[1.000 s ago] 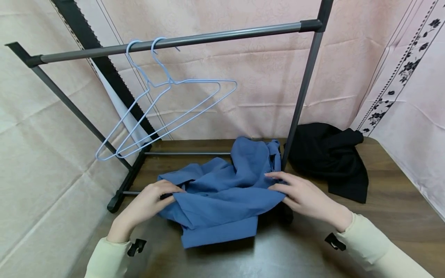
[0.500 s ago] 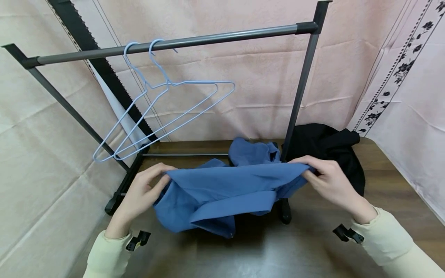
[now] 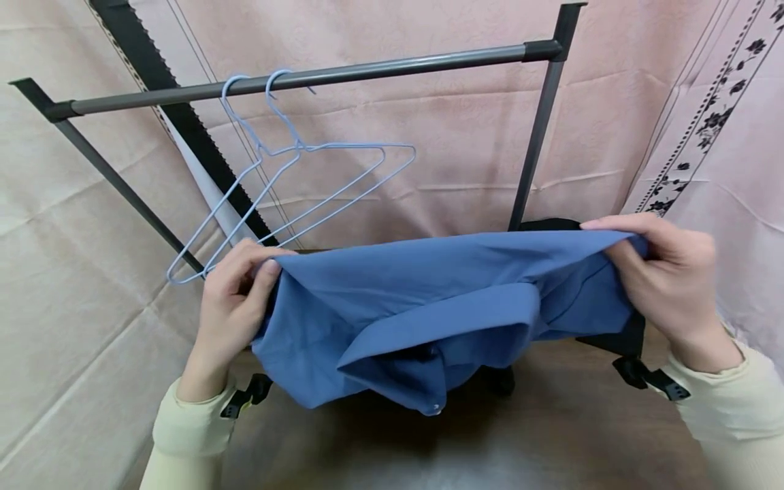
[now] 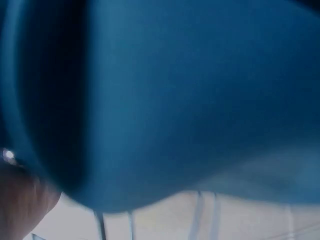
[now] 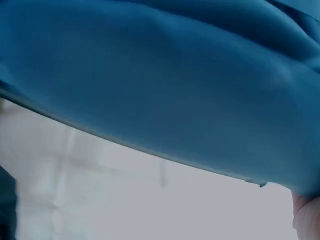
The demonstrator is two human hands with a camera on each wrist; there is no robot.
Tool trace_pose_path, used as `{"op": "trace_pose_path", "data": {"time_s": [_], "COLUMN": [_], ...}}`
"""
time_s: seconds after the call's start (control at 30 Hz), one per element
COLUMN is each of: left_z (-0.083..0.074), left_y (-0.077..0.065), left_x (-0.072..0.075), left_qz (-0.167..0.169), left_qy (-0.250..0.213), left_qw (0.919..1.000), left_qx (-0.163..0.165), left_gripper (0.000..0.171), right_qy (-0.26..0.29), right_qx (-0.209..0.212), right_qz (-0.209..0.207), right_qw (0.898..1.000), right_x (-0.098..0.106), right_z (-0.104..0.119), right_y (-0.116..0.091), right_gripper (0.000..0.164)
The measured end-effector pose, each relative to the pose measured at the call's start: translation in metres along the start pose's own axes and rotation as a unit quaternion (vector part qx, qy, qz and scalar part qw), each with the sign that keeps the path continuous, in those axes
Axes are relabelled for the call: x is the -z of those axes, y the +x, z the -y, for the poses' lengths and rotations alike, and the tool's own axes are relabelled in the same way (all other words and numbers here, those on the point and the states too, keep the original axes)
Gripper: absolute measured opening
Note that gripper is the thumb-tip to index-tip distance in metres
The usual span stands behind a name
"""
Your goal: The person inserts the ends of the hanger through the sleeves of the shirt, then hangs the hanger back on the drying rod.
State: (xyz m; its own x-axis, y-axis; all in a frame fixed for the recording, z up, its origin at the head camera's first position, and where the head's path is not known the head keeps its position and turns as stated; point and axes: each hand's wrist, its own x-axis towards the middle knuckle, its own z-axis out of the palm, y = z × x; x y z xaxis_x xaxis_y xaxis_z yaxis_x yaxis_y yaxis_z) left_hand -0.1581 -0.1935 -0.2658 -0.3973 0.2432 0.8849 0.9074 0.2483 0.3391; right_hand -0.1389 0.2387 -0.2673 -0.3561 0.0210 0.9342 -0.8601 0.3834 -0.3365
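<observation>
A blue shirt point(image 3: 392, 289) is stretched sideways between both hands, its top edge almost straight across the head view. My left hand point(image 3: 229, 299) pinches the left end of that edge between thumb and fingers. At the other end my right hand point(image 3: 676, 286) grips the cloth the same way. A folded band hangs from the middle, with a small light button near its lowest tip. Blue cloth fills most of the left wrist view, with part of the hand point(image 4: 25, 200) at lower left. In the right wrist view a bit of the hand point(image 5: 307, 220) shows at lower right.
Behind the shirt stands a dark metal rack point(image 3: 392, 67), with two light blue hangers point(image 3: 288, 153) on its bar, left of the middle. A black garment point(image 3: 618, 337) lies at the right, mostly hidden. The brown table point(image 3: 551, 422) spreads below; pale patterned cloth hangs around.
Both hands have raised the blue shirt off the table. My right hand has moved right and up, spreading the edge wider, and the shirt now covers the rack's lower part.
</observation>
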Motion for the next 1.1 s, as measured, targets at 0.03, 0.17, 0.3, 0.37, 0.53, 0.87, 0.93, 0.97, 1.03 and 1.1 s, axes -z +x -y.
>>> {"op": "trace_pose_path", "data": {"time_s": [0.03, 0.17, 0.3, 0.37, 0.53, 0.87, 0.93, 0.97, 1.03, 1.1], "left_z": [-0.002, -0.003, 0.004, 0.012, 0.037, 0.1, 0.11, 0.115, 0.123, 0.131], "left_y": [0.003, 0.011, 0.012, 0.009, -0.01, -0.063, -0.071, -0.074, -0.081, -0.088], "left_x": [-0.001, -0.003, -0.002, -0.001, -0.009, -0.03, -0.037, -0.041, -0.047, -0.053], "left_qz": [-0.014, -0.053, -0.033, -0.008, 0.045, 0.202, 0.225, 0.232, 0.242, 0.253], "left_qy": [-0.004, -0.032, -0.046, -0.033, 0.028, 0.1, 0.095, 0.092, 0.085, 0.081], "left_qw": [0.9999, 0.998, 0.9984, 0.9991, 0.9935, 0.9408, 0.9286, 0.923, 0.9132, 0.9052], "left_qx": [-0.004, -0.014, 0.003, 0.024, 0.101, 0.253, 0.28, 0.293, 0.316, 0.332], "left_gripper": [0.032, 0.034, 0.029, 0.022, 0.019, 0.019, 0.022, 0.022, 0.022, 0.021], "right_qy": [0.01, 0.036, 0.028, -0.006, -0.116, -0.2, -0.197, -0.196, -0.197, -0.197], "right_qx": [0.003, 0.013, -0.002, -0.027, -0.102, -0.181, -0.209, -0.221, -0.237, -0.252], "right_qz": [-0.016, -0.055, -0.038, -0.006, 0.098, 0.287, 0.313, 0.324, 0.339, 0.352], "right_qw": [1.0, 0.998, 0.999, 1.0, 0.983, 0.919, 0.905, 0.899, 0.889, 0.879], "right_x": [0.002, 0.011, 0.016, 0.018, 0.014, -0.007, -0.009, -0.01, -0.013, -0.016], "right_z": [0.002, 0.006, 0.006, 0.001, -0.03, -0.097, -0.105, -0.108, -0.114, -0.12], "right_y": [0.003, 0.013, 0.014, 0.01, -0.012, -0.081, -0.091, -0.095, -0.102, -0.109], "right_gripper": [0.014, 0.012, 0.013, 0.013, 0.009, 0.009, 0.015, 0.017, 0.02, 0.022]}}
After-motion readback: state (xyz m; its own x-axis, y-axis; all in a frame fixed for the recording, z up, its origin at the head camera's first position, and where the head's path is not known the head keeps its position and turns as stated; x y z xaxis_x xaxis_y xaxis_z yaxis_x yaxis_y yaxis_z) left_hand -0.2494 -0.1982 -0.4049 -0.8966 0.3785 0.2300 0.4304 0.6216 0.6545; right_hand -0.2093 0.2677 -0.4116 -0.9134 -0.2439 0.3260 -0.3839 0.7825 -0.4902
